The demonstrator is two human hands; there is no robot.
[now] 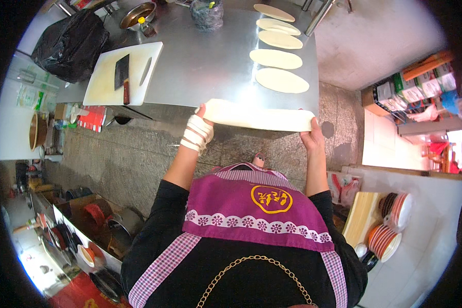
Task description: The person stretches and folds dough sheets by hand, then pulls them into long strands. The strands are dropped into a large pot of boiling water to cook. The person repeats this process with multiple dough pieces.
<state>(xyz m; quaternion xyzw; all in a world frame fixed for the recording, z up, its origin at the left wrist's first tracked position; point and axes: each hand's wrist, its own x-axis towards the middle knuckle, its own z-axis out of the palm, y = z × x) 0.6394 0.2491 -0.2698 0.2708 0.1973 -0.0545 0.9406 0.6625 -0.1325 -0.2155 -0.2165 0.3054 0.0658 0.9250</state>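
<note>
A long, pale strip of dough (260, 118) stretches between my two hands at the front edge of the steel table. My left hand (199, 129), its wrist and back wrapped in white bandage or cloth strips, grips one end. At the other end, my right hand (312, 134) pinches the dough with the thumb on top. Beyond the strip, several flat oval dough pieces lie in a column along the table's right side, the nearest dough oval (282, 80) just past my right hand.
On the steel table (200, 73), a white cutting board (104, 86) bears a cleaver (122, 73). Behind it are a black plastic bag (71, 44), a metal bowl (138, 14), a yellow-capped bottle (146, 29) and a plastic-wrapped container (207, 15). Stacked bowls (383, 240) stand at right.
</note>
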